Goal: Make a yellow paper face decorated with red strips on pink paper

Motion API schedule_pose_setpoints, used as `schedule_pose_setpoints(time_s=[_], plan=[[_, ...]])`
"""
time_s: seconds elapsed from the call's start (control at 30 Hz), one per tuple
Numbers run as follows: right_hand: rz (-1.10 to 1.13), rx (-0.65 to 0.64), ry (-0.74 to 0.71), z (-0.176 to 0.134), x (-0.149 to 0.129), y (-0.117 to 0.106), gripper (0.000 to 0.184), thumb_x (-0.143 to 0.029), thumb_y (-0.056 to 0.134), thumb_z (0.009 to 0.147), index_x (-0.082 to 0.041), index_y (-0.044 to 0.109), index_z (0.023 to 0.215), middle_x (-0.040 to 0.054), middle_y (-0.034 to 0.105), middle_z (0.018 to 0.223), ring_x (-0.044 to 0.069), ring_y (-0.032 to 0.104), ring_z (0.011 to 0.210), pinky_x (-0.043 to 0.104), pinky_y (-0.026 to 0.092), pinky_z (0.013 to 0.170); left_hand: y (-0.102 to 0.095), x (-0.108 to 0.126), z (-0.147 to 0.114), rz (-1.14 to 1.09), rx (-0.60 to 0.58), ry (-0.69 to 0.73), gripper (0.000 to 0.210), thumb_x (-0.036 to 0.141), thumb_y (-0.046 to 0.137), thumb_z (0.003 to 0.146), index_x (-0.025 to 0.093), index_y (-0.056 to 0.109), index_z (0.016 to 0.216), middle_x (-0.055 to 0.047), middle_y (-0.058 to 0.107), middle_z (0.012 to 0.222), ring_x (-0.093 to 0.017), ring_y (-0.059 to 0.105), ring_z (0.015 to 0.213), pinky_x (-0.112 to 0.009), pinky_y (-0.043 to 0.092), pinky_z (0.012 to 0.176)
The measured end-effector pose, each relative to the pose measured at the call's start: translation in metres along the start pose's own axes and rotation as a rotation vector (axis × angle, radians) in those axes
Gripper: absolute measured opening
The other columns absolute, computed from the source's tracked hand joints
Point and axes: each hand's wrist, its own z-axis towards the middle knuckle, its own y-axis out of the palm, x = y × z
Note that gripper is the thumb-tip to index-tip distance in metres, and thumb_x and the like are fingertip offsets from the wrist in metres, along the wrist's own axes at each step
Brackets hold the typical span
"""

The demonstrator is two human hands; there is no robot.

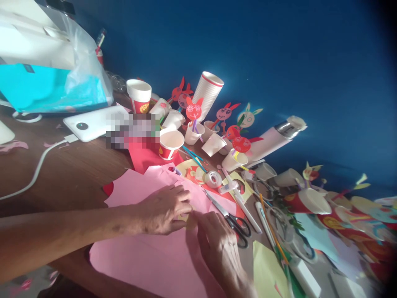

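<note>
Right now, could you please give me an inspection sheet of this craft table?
Surface: brown wooden table, crowded at right.
Job's things: pink paper lies flat; small yellow piece pinched between both hands.
Clutter: paper cups, bunny cut-outs, tape roll, scissors, flask.
Grippers: left hand pressing on the paper; right hand beside it at the piece.
Cables: white cable to a white device.
Surroundings: blue wall; plastic bag.
</note>
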Motion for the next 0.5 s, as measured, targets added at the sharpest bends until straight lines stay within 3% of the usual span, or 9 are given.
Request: schedule_pose_setpoints(time_s=[0.2,0.5], plan=[[-0.177,0.017,-0.035,0.0001,-0.0026,0.0049,0.026,-0.015,0.046,0.089,-0.023,0.063,0.108,0.0048,0.059,0.08,0.021,0.052,0.075,0.03,0.032,0.065,0.003,-0.0003,-0.0013,-0.029,0.019,-0.058,0.022,0.038,0.051,0.088,0.016,0.054,0.088,-0.008,0.053,0.092,-0.024,0.049,0.092,-0.043,0.036,0.092],[-0.132,0.053,-0.027,0.0002,-0.0026,0.0059,0.02,-0.021,0.047,0.092,-0.027,0.063,0.101,0.0024,0.058,0.075,0.019,0.051,0.071,0.031,0.032,0.066,0.0051,-0.0024,-0.0006,-0.033,0.016,-0.069,0.031,0.046,0.045,0.091,0.016,0.054,0.09,-0.008,0.052,0.095,-0.025,0.049,0.095,-0.044,0.036,0.093]])
